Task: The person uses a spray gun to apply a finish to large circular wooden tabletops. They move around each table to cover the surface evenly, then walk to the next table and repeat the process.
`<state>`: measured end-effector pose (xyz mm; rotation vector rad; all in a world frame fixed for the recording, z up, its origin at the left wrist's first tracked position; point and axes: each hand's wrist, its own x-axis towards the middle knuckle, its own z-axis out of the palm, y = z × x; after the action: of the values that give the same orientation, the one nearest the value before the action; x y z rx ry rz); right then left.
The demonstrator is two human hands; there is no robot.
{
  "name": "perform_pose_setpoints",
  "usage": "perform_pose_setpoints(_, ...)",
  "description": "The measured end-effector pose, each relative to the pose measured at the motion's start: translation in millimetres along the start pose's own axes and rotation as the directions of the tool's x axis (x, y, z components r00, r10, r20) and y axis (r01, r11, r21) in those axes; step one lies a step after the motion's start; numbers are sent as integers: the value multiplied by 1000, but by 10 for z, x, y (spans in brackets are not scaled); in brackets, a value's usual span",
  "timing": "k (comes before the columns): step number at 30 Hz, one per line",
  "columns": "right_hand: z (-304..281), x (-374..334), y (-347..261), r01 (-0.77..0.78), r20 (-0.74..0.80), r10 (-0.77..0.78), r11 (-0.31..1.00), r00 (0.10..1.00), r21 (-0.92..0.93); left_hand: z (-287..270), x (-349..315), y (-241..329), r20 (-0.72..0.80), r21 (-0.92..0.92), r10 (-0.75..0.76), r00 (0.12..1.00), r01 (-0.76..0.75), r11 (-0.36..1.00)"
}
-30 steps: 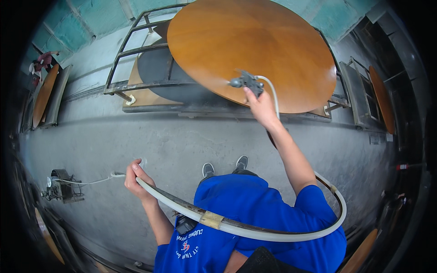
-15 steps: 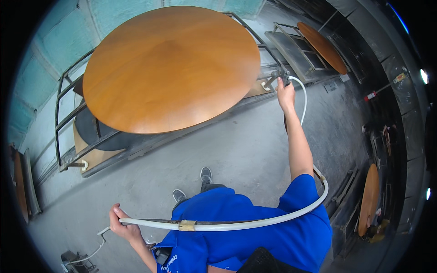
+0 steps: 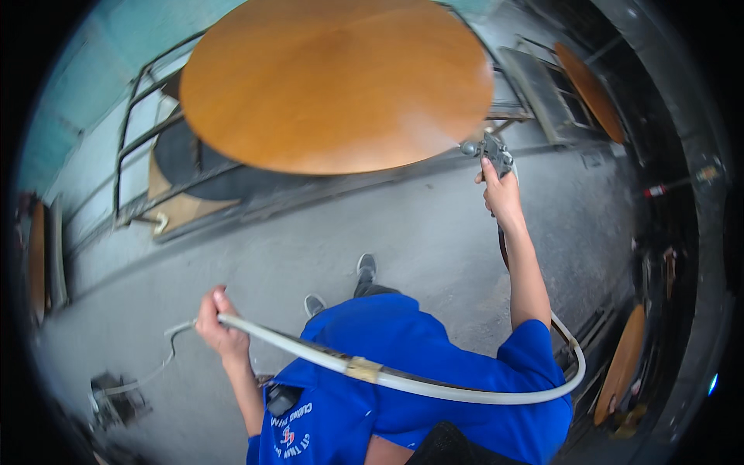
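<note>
My right hand (image 3: pixel 501 190) is closed round a spray gun (image 3: pixel 490 151), held by the right front edge of a large round wooden tabletop (image 3: pixel 341 85). A pale mist leaves the nozzle toward the tabletop's surface, which is an even orange-brown. A white hose (image 3: pixel 434 387) loops from the right arm across the front of my body to my left hand (image 3: pixel 221 325), whose fingers are wrapped round it. Tan tape binds the hose near its middle. Past the left hand the hose trails down toward the floor.
A dark metal frame (image 3: pixel 118 186) carries the tabletop, with a board beneath. Other round wooden tops lean at the far right (image 3: pixel 589 93), the lower right (image 3: pixel 620 364) and the left edge (image 3: pixel 37 256). Dark equipment (image 3: pixel 116 401) stands on the grey floor (image 3: pixel 310 232) at lower left.
The tabletop sits higher and farther right in view. The spray gun has come lower relative to it, now by its front right edge, with mist showing. My left hand has risen with the hose.
</note>
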<state>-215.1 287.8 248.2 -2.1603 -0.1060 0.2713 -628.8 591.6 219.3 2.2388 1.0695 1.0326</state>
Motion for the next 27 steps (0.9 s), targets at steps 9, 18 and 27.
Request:
perform_pose_setpoints(9,1429,-881,-523,82,480,-161,980,862,182,-161,-46,-269,-17,8,-60,998,60,998)
perform_pose_setpoints(18,769,-301,205,201,107,-195,978,975,-53,-137,-44,-293,-20,27,-68,997,69,997)
perform_pose_setpoints(27,-859,652,715,69,-514,-125,989,848,-128,-76,16,249,89,67,4,996,-10,998)
